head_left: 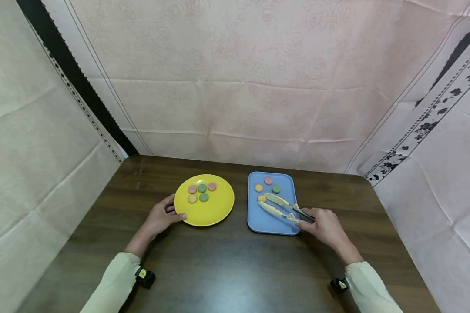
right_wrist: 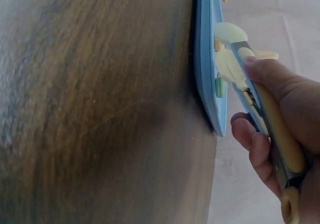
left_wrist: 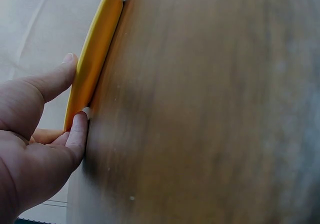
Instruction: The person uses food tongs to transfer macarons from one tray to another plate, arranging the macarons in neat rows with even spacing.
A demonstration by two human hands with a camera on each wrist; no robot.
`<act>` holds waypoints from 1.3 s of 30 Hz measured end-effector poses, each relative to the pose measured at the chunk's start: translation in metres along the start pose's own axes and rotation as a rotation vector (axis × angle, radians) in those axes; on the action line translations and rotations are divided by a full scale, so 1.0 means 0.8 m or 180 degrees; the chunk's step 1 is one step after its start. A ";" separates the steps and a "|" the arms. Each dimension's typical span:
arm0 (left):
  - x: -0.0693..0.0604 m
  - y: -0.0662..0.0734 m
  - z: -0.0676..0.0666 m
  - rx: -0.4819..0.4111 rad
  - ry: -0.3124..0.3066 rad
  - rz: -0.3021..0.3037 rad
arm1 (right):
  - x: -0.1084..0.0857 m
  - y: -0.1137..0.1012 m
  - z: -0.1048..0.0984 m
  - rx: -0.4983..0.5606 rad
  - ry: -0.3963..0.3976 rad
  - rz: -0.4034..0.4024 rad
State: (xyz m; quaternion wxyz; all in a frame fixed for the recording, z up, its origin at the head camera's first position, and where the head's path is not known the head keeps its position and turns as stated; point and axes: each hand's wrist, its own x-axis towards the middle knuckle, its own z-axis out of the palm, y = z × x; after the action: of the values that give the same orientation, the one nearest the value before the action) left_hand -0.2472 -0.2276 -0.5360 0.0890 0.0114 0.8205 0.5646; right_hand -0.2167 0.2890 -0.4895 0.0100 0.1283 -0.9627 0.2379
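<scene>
My left hand (head_left: 160,219) grips the left rim of a round yellow plate (head_left: 211,213), thumb on the rim and fingers at its edge. Several small pink, green and cream discs like macarons lie on the plate. With my right hand (head_left: 324,226) I hold cream-tipped tongs (right_wrist: 282,129) by their handles, over a blue rectangular tray (head_left: 258,224). The tongs' arms are spread, their tips close to a yellow disc (head_left: 262,198). Farther back on the tray are another yellow disc (head_left: 258,188), a pink disc (head_left: 268,181) and a green disc (head_left: 276,189).
Plate and tray stand side by side, with a gap between, on a dark brown wooden table (head_left: 219,261). Pale cloth (head_left: 235,108) hangs behind the table's far edge and on both sides. A small black device (head_left: 146,278) sits on each wrist.
</scene>
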 end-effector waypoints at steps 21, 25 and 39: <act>-0.003 0.005 0.000 -0.0008 0.0007 0.0030 | 0.003 -0.002 0.003 -0.0081 0.0006 -0.0013; -0.002 0.005 0.000 -0.0015 0.0008 0.0038 | 0.003 -0.002 0.001 -0.0054 0.0039 -0.0004; -0.002 0.003 0.000 -0.0017 -0.0019 0.0065 | 0.022 -0.027 -0.010 -0.0018 0.0295 -0.0172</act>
State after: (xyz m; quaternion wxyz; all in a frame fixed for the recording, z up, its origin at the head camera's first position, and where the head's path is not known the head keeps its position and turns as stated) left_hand -0.2457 -0.2265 -0.5334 0.0857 0.0212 0.8186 0.5676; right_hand -0.2285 0.2701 -0.4715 0.0614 0.1431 -0.9581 0.2405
